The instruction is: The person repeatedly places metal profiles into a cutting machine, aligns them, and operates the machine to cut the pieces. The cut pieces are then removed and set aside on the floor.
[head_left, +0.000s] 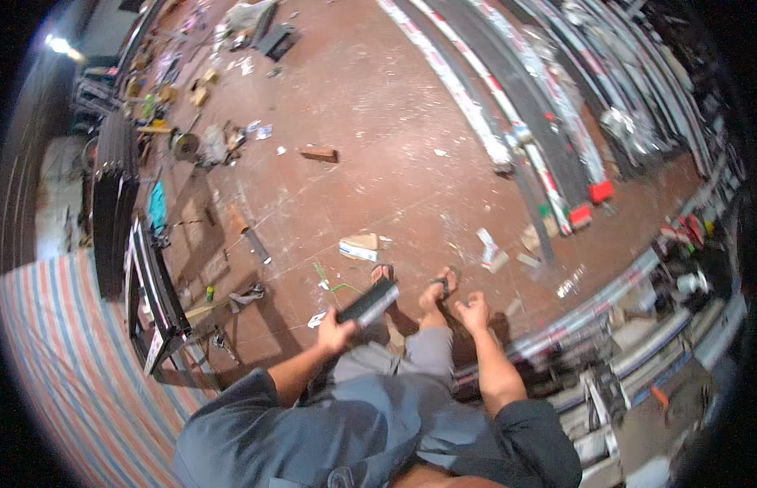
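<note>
My left hand [336,332] is closed around one end of a short dark bar [368,302] with a pale strip along its lower edge. Tilted, the bar points up and to the right, in front of my shorts and above my feet. My right hand [474,311] is held apart from it, over the floor beside my right leg. Its fingers are loosely bent with a gap from the thumb, and nothing shows in them. The picture is somewhat blurred, so the bar's exact kind is not clear.
Long wrapped profiles [476,106] lie at the right, and more lengths [590,309] are stacked by my right side. A dark frame [159,301] stands at the left by a striped sheet [61,350]. A brown block [320,154], a small carton [359,246] and scraps litter the reddish floor.
</note>
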The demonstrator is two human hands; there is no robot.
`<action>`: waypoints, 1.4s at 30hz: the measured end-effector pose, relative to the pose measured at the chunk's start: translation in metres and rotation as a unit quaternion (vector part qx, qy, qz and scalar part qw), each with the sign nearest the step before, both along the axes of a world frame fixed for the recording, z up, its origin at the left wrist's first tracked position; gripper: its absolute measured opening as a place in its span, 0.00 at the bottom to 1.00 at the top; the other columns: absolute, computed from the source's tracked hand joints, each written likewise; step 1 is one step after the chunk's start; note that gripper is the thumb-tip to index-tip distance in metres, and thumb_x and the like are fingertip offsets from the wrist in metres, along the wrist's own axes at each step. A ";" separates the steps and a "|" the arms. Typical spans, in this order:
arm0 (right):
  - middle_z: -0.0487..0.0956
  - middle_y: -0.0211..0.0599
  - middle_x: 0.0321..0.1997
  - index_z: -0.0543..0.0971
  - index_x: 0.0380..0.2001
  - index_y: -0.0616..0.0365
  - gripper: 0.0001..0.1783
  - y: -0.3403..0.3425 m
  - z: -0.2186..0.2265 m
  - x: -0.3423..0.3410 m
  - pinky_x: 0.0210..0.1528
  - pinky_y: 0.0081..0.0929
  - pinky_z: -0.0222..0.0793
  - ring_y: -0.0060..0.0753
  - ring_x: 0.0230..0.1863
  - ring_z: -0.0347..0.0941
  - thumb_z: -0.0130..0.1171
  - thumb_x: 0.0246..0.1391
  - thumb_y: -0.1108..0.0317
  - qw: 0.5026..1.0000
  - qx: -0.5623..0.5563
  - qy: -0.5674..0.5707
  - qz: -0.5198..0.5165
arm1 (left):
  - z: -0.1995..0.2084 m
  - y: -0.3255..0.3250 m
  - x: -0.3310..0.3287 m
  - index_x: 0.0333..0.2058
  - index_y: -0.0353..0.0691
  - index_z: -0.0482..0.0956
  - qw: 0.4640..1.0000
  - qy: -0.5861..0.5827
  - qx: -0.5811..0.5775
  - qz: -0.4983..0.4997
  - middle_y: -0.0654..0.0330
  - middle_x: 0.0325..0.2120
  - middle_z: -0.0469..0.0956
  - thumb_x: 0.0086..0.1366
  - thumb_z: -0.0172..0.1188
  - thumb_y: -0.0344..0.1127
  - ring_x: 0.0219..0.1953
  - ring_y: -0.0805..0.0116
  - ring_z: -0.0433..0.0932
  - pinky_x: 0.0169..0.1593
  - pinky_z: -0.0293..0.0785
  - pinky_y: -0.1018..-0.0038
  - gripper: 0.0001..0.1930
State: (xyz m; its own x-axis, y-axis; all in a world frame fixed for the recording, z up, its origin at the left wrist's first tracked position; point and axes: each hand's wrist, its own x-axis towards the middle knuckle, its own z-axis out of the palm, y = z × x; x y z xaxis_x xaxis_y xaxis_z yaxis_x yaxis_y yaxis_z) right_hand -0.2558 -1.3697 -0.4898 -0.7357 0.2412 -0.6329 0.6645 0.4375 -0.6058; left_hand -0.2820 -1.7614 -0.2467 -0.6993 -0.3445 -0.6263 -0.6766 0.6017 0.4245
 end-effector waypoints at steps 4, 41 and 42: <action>0.88 0.47 0.44 0.80 0.54 0.62 0.26 0.121 0.044 0.063 0.38 0.41 0.84 0.39 0.35 0.86 0.81 0.56 0.69 0.963 -0.016 -0.042 -0.265 | -0.015 0.019 -0.081 0.46 0.31 0.78 0.994 0.044 0.082 0.062 0.55 0.29 0.83 0.61 0.73 0.42 0.24 0.66 0.79 0.26 0.76 0.67 0.22; 0.89 0.46 0.44 0.85 0.50 0.58 0.23 0.559 0.349 0.094 0.51 0.40 0.82 0.44 0.46 0.88 0.76 0.50 0.68 0.712 0.206 0.171 -0.650 | 0.026 0.824 -0.368 0.53 0.27 0.76 0.690 0.029 0.448 -0.568 0.55 0.39 0.85 0.61 0.75 0.34 0.38 0.66 0.84 0.43 0.83 0.67 0.26; 0.89 0.45 0.44 0.86 0.50 0.58 0.22 0.578 0.354 0.093 0.51 0.39 0.82 0.43 0.44 0.88 0.76 0.50 0.68 0.700 0.196 0.173 -0.665 | 0.034 0.850 -0.367 0.54 0.27 0.76 0.667 -0.011 0.468 -0.579 0.54 0.41 0.85 0.62 0.75 0.34 0.40 0.65 0.84 0.44 0.83 0.66 0.26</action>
